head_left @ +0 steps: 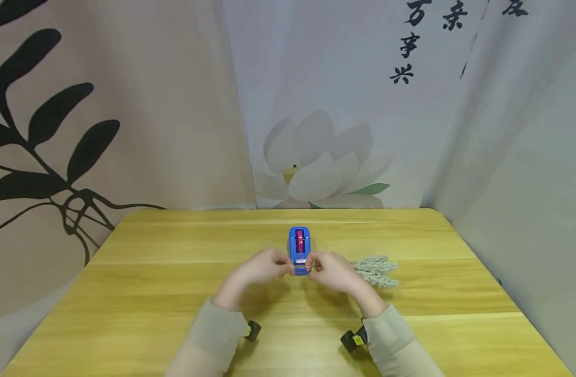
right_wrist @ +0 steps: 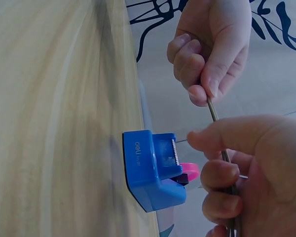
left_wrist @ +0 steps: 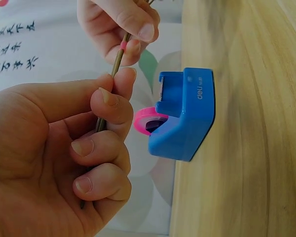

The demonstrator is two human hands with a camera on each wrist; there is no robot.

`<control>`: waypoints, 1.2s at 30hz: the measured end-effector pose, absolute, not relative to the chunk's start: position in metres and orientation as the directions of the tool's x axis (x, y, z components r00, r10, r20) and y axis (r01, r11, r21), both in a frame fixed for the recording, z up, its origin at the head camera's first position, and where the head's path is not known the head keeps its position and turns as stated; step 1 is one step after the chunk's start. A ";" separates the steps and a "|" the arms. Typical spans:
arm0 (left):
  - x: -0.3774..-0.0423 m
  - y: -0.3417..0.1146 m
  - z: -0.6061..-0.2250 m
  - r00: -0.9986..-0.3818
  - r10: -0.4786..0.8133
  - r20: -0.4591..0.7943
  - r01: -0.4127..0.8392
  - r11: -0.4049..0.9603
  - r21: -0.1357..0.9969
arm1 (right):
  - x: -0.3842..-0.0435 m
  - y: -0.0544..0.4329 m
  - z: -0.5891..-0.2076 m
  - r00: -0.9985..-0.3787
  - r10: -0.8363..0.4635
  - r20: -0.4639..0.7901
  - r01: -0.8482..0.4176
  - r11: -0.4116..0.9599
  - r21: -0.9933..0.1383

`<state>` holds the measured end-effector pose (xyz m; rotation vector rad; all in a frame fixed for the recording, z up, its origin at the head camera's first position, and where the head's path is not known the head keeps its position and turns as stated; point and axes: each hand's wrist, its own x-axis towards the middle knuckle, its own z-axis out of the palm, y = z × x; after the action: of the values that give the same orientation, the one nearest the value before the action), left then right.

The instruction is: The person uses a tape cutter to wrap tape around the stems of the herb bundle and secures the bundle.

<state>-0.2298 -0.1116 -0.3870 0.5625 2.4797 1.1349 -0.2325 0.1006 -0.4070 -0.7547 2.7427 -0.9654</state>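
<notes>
Pale grey-green dried grass sprigs (head_left: 376, 271) poke out to the right past my right hand (head_left: 334, 269). Their thin brown stems (left_wrist: 117, 63) run between both hands. My left hand (head_left: 267, 263) pinches the lower end between thumb and fingers, with the other fingers curled along it. Higher up, the right hand grips the same stems. A narrow pink tape band (left_wrist: 123, 45) circles the stems beside the right fingers. Just beyond the hands stands a blue tape dispenser (head_left: 299, 256) with a roll of pink tape (right_wrist: 190, 171) in it.
The wooden table (head_left: 175, 293) carries all of this. Behind it hangs a curtain (head_left: 184, 104) printed with dark leaves, a pale lotus and characters. Wrist cameras (head_left: 352, 339) sit below both forearms, close over the table.
</notes>
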 end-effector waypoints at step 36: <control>-0.221 -0.123 -0.394 -0.899 0.435 -0.057 0.237 0.591 0.771 | -0.242 0.149 -0.378 -0.787 -0.617 0.018 -0.536 0.668 -0.516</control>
<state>-0.2211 -0.1226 -0.3936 0.5551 2.5810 1.1988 -0.2419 0.1491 -0.3779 -0.9479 2.7228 -0.7667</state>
